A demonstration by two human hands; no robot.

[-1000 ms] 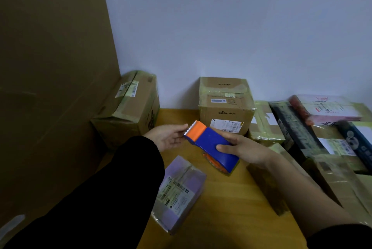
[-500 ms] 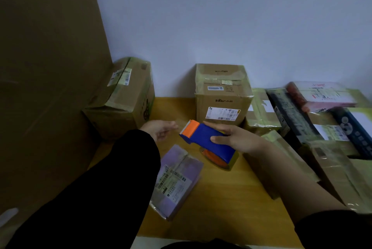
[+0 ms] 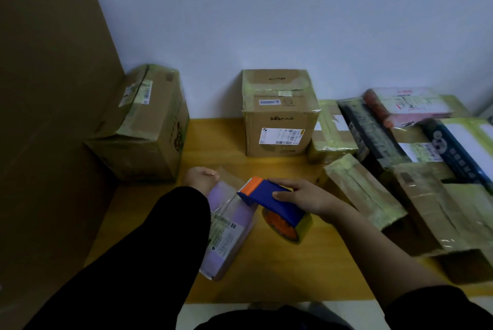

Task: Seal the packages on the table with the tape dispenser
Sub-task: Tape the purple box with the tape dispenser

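my right hand (image 3: 304, 196) is wrapped round the blue tape dispenser (image 3: 269, 200). its long axis runs diagonal, orange cutter end pointing far-left, roll near-right, just over the far end of the purple package (image 3: 229, 236). left hand (image 3: 201, 179) is curled, pinching the clear tape strip (image 3: 226, 180). yellowish wood table (image 3: 266, 271), plain white wall (image 3: 266, 9), middle cardboard box (image 3: 277, 116) says "Bear"

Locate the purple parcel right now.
In the head view, the purple parcel lies on the wooden table, left of centre, just left of the tape dispenser in the right hand, its far end by the left hand pinching tape.
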